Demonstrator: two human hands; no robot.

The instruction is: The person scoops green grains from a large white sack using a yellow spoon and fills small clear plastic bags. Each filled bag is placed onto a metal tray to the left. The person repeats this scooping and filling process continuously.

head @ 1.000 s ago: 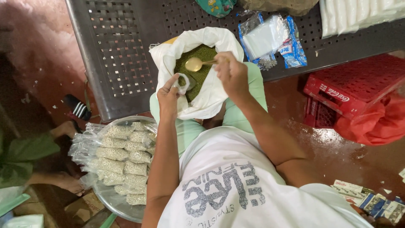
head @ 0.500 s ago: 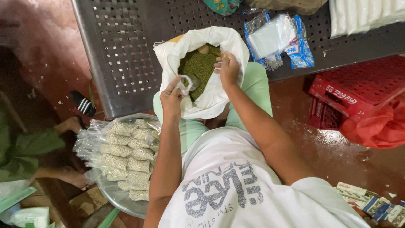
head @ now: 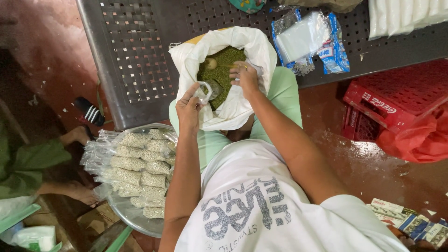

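Note:
A white sack (head: pixel 233 112) stands open between my knees, full of small green beans (head: pixel 224 77). My left hand (head: pixel 189 109) pinches a small clear plastic bag (head: pixel 205 91) at the sack's near left rim, its mouth held over the beans. My right hand (head: pixel 245 77) reaches into the sack from the right and grips the handle of a pale scoop (head: pixel 211 63), whose bowl rests on the beans at the far side.
A metal basin (head: pixel 128 217) at my left holds several filled, sealed bean bags (head: pixel 135 165). A perforated metal bench (head: pixel 135 56) carries packs of empty clear bags (head: pixel 303 39). At the right are a red crate (head: pixel 396 98) and a red plastic bag (head: pixel 420 140). Another person's foot (head: pixel 77 135) is at the left.
My right hand dipped the scoop down into the beans and now has its bowl at the sack's far side. My left hand kept the small bag at the rim.

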